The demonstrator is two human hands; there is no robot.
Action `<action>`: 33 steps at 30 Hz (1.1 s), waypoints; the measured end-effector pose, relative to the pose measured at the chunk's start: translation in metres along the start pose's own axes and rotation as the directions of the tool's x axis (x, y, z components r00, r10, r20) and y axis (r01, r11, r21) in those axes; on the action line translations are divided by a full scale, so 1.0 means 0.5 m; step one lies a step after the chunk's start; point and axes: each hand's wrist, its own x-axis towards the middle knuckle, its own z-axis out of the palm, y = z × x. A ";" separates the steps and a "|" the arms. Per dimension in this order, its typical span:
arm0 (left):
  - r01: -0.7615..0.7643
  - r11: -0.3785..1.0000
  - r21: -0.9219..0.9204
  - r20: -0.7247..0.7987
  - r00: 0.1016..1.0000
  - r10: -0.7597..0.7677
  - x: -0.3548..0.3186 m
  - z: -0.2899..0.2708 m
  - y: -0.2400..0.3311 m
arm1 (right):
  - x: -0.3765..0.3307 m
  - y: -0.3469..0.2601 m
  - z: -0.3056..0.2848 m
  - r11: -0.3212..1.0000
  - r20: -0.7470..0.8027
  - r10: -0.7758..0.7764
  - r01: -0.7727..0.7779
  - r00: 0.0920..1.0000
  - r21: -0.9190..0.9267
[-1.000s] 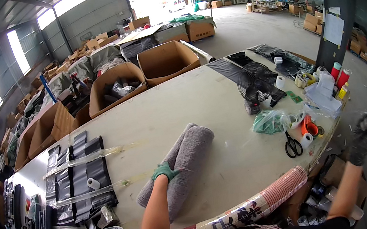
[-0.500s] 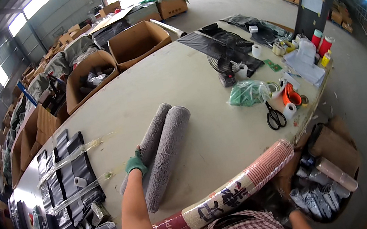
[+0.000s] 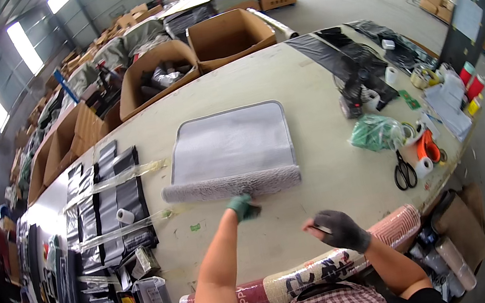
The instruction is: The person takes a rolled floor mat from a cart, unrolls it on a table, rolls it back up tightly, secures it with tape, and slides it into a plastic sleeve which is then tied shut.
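Grey mat (image 3: 228, 144), partly rolled on the table's (image 3: 317, 139) middle, could skew if your left hand (image 3: 242, 208), half-curled at its near side, presses unevenly; your right hand (image 3: 338, 230) is half-curled, apart, either hold unclear.

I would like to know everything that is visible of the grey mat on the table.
The grey mat lies partly rolled on the pale table. Its flat part shows a smooth, fabric-like, light grey side with darker edging and rounded far corners. The end nearest the person is a crosswise roll, its fluffy pile outward. The left hand is at the roll's near side; whether it touches is unclear.
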 end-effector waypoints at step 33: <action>-0.002 -0.408 0.913 0.408 -0.042 0.912 -0.250 -0.077 -0.114 | 0.084 0.275 0.073 0.756 0.072 0.111 -0.037 0.991 -0.653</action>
